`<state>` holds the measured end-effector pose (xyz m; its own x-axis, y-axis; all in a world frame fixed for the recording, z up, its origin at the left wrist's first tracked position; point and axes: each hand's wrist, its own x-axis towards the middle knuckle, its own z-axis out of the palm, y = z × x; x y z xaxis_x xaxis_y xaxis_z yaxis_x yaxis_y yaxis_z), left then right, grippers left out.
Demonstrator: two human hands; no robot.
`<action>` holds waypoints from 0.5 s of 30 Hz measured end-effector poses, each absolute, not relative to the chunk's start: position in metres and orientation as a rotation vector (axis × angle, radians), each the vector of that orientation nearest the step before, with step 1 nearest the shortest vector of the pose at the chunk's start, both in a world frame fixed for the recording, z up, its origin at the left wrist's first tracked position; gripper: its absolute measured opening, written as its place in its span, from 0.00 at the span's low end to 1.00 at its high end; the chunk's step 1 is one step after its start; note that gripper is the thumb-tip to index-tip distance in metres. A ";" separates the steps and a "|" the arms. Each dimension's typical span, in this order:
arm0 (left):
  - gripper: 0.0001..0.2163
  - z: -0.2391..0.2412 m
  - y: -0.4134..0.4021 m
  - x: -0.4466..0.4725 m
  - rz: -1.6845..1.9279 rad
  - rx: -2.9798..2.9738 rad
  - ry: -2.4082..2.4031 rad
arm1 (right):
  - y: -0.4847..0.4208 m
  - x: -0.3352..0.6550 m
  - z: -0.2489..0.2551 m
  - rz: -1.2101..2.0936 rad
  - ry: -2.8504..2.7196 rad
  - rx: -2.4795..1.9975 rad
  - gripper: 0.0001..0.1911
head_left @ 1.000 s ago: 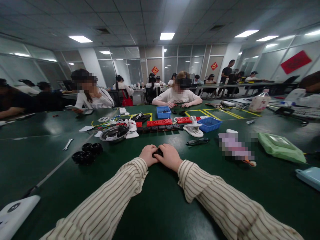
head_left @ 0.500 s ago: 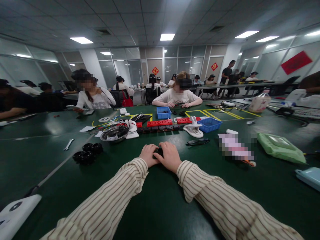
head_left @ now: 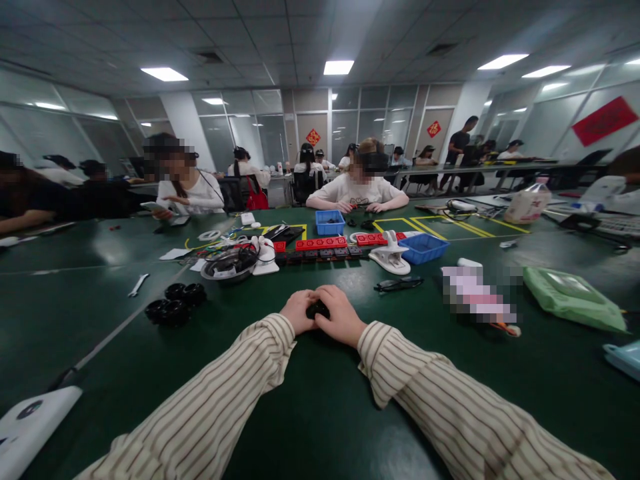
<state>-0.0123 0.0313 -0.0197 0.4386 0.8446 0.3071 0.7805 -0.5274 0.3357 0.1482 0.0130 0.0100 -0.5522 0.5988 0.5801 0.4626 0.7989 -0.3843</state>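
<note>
My left hand (head_left: 299, 312) and my right hand (head_left: 341, 316) meet at the middle of the green table, fingers curled round a small black round part (head_left: 317, 309). Most of that part is hidden behind the fingers and thumbs, so its kind does not show. To the left stands a cluster of several black round, cup-like parts (head_left: 176, 305), grouped close together. A small open-end wrench (head_left: 139, 285) lies beyond them. Folded dark glasses (head_left: 399, 285) rest to the right of my hands.
Farther back are red power strips (head_left: 321, 245), a white clip (head_left: 390, 255), two blue trays (head_left: 424, 248) and a metal bowl of cables (head_left: 229, 267). A green wipes pack (head_left: 575, 297) lies right, a white device (head_left: 37, 427) near left. A person (head_left: 357, 190) sits opposite.
My view has shifted slightly. My hands stay round the black part, and a little more of it shows between them. The person at the back left has raised a phone.
</note>
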 end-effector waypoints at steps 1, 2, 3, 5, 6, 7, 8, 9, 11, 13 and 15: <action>0.20 -0.020 0.031 -0.012 0.669 2.552 1.460 | 0.013 0.148 0.010 0.232 -2.221 -0.807 0.15; 0.21 -0.021 0.031 -0.012 0.674 2.559 1.478 | 0.013 0.148 0.010 0.221 -2.192 -0.843 0.16; 0.22 -0.021 0.031 -0.012 0.684 2.561 1.496 | 0.013 0.147 0.010 0.211 -2.170 -0.885 0.17; 0.22 -0.019 0.029 -0.011 0.713 2.555 1.530 | 0.014 0.147 0.009 0.190 -2.145 -0.978 0.18; 0.22 -0.018 0.028 -0.011 0.724 2.552 1.544 | 0.014 0.146 0.008 0.178 -2.141 -1.023 0.18; 0.21 -0.017 0.027 -0.011 0.731 2.553 1.555 | 0.015 0.146 0.007 0.167 -2.144 -1.062 0.17; 0.20 -0.016 0.026 -0.010 0.735 2.557 1.561 | 0.015 0.146 0.007 0.158 -2.150 -1.091 0.15; 0.20 -0.015 0.025 -0.010 0.738 2.563 1.563 | 0.015 0.146 0.006 0.150 -2.160 -1.107 0.14; 0.19 -0.014 0.024 -0.010 0.751 2.572 1.558 | 0.015 0.146 0.006 0.143 -2.179 -1.102 0.11; 0.17 -0.014 0.024 -0.010 0.774 2.568 1.535 | 0.013 0.146 0.006 0.146 -2.191 -1.056 0.08; 0.17 -0.015 0.025 -0.010 0.797 2.560 1.487 | 0.012 0.146 0.008 0.153 -2.214 -0.994 0.05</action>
<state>-0.0103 0.0253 -0.0154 0.3951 0.8284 0.3969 0.7892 -0.5273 0.3148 0.1457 0.0115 0.0077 -0.4644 0.6957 0.5480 0.6136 0.6989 -0.3674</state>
